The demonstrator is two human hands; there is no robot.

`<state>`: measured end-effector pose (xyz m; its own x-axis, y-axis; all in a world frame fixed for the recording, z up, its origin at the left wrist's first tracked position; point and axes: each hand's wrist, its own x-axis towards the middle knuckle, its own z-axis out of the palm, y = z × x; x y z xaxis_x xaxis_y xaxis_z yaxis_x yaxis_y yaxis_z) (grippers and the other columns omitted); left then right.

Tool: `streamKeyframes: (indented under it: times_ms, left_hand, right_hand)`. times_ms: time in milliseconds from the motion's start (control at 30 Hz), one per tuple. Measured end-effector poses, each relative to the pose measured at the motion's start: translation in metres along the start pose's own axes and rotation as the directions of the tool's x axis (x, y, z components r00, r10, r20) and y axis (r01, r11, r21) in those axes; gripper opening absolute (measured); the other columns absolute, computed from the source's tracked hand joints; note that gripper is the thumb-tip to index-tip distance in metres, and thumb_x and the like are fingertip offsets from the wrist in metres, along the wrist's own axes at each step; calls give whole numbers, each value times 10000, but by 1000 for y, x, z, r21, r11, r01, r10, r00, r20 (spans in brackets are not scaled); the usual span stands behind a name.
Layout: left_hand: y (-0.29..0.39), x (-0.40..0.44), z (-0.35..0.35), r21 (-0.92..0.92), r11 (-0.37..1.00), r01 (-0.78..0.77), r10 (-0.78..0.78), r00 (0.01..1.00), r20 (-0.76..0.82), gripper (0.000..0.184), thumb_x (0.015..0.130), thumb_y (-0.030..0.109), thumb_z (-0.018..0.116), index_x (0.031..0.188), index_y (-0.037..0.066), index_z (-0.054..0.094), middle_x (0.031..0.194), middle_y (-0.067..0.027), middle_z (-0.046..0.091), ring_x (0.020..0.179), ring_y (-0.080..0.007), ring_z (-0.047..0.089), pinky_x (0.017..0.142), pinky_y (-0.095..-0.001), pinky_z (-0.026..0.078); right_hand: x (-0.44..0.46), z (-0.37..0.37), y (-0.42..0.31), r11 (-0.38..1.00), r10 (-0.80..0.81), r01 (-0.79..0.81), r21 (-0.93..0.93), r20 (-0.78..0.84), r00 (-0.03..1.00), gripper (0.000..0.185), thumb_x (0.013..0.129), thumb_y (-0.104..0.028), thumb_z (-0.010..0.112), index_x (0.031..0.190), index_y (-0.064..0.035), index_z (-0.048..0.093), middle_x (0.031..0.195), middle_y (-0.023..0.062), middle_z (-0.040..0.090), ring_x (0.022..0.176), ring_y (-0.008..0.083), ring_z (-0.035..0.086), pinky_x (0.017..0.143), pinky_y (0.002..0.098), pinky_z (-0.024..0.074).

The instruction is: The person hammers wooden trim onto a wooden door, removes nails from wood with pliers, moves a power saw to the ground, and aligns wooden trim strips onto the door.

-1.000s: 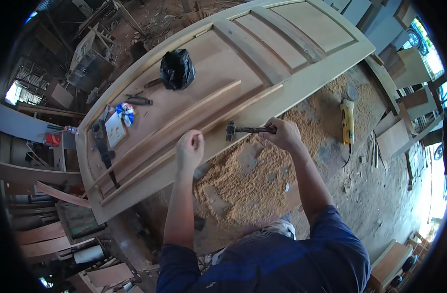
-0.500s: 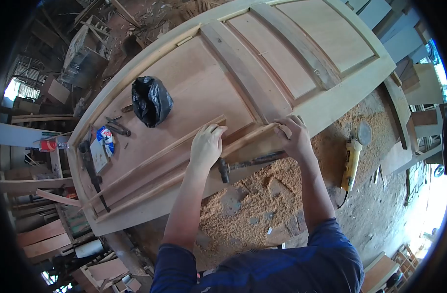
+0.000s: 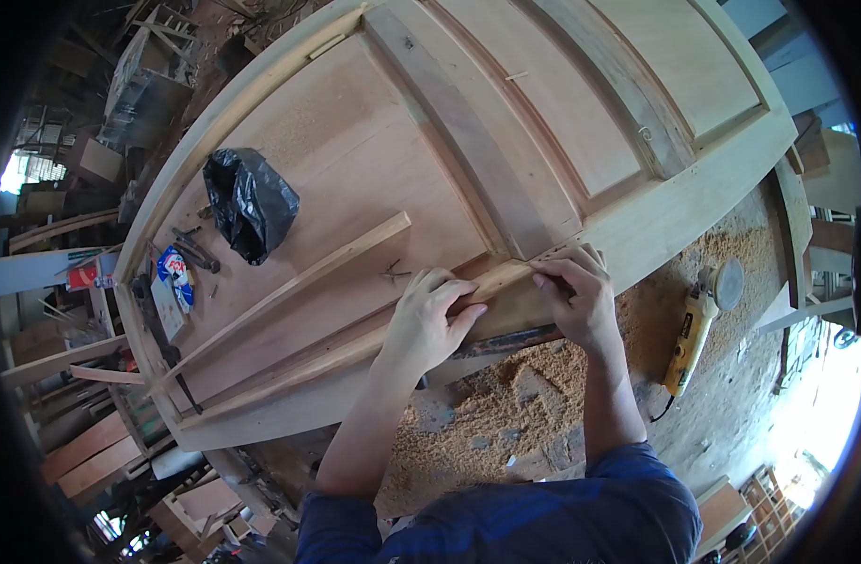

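A long wooden strip point(image 3: 494, 280) lies along the near edge inside a large panelled wooden door point(image 3: 637, 221). My left hand point(image 3: 435, 320) is closed round it, thumb on the near side. The fingers of my right hand point(image 3: 579, 293) pinch its right end, where it meets a crosspiece point(image 3: 468, 141). A second, loose strip point(image 3: 303, 282) lies slanting across the panel beyond my left hand. Several small nails point(image 3: 393, 271) sit on the panel beside that hand. Below my hands is a hammer point(image 3: 510, 341), its head mostly hidden by my left hand.
A black plastic bag point(image 3: 252, 207), pliers point(image 3: 195, 249), a blue-and-white packet point(image 3: 175, 275) and a dark bar-like tool point(image 3: 162, 324) lie on the door's left panel. A yellow angle grinder point(image 3: 691, 343) and sawdust point(image 3: 515, 404) are on the surface nearer me.
My left hand has come away from the loose strip's end and moved right and nearer onto the edge strip. My right hand stays at that strip's right end. The camera view has shifted.
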<state>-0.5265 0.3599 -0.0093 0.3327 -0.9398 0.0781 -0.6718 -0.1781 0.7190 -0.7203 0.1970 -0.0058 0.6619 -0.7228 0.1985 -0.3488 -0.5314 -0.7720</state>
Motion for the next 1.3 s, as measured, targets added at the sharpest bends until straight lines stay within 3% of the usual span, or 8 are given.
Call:
streamKeyframes:
  times_ms: [433, 1033, 1133, 1300]
  left_hand:
    - [15, 3, 7, 64, 995, 74, -70, 995, -65, 285, 787, 182, 906, 1008, 47, 787, 873, -94, 691, 834, -297, 668, 743, -419, 535]
    - [31, 4, 18, 186, 970, 158, -144, 986, -89, 338, 742, 111, 917, 1062, 58, 819, 886, -92, 721, 837, -269, 668, 766, -388, 523]
    - [33, 3, 21, 190, 962, 195, -178, 979, -101, 281, 779, 177, 903, 1030, 97, 805, 895, -65, 707, 837, -283, 651, 798, -420, 508]
    - [31, 1, 21, 154, 961, 230, -220, 972, -83, 302, 782, 165, 901, 1066, 110, 811, 936, -70, 731, 860, -288, 655, 819, -430, 512]
  right_hand:
    - [2, -2, 5, 1000, 9, -9, 6, 8, 1000, 182, 830, 19, 777, 990, -68, 774, 962, 48, 736, 953, 270, 671, 888, 390, 494]
    - [-3, -3, 19, 1000, 3, -3, 26, -21, 1000, 250, 800, 26, 734, 1028, -76, 730, 972, 65, 688, 941, 293, 634, 878, 426, 486]
    - [0, -7, 19, 999, 3, -2, 37, -19, 1000, 260, 788, 54, 743, 1012, -78, 729, 948, 61, 704, 904, 296, 648, 853, 413, 495]
    - [0, -8, 22, 999, 12, -13, 43, 18, 1000, 265, 792, 43, 752, 1020, -91, 736, 982, 56, 715, 914, 292, 650, 848, 415, 495]
